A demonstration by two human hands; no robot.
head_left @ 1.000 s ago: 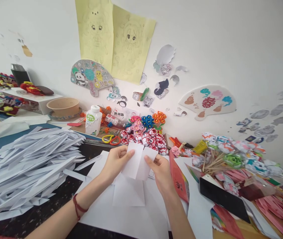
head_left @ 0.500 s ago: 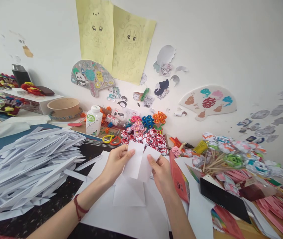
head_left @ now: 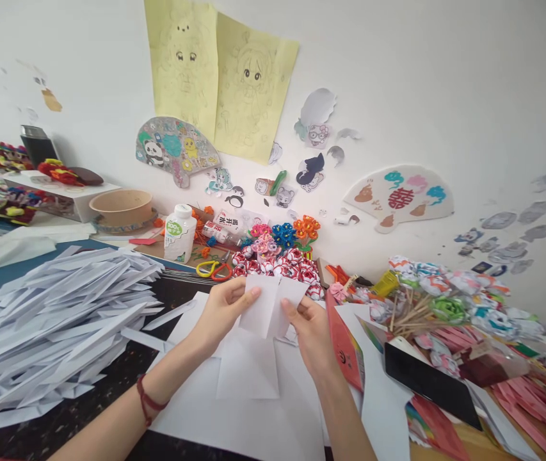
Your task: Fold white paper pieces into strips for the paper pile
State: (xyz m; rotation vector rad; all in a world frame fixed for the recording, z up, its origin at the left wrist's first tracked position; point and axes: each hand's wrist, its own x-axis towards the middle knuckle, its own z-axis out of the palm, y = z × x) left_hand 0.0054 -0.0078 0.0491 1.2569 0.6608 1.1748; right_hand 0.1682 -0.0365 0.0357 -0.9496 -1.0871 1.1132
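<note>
Between my two hands is a small piece of white paper (head_left: 260, 310), creased down its middle and held above the table. My left hand (head_left: 227, 310) pinches its left side, thumb on the near face. On the right side my right hand (head_left: 308, 323) grips the other half the same way, its fingers hidden behind. Below lies a small white paper rectangle (head_left: 248, 371), resting on larger white sheets (head_left: 234, 426). A big heap of folded white paper strips (head_left: 56, 320) spreads out to the left of my left arm.
Scissors (head_left: 214, 269) with yellow and orange handles lie behind my left hand, beside a white bottle (head_left: 179, 234). Red-and-white paper pieces (head_left: 292, 266) are piled beyond my hands. To the right are a black phone (head_left: 431, 384), a red packet (head_left: 344, 346) and wooden sticks (head_left: 411, 314).
The two halves of the creased paper have come closer together, and the right half is turned more upright. Both hands still hold it in nearly the same place.
</note>
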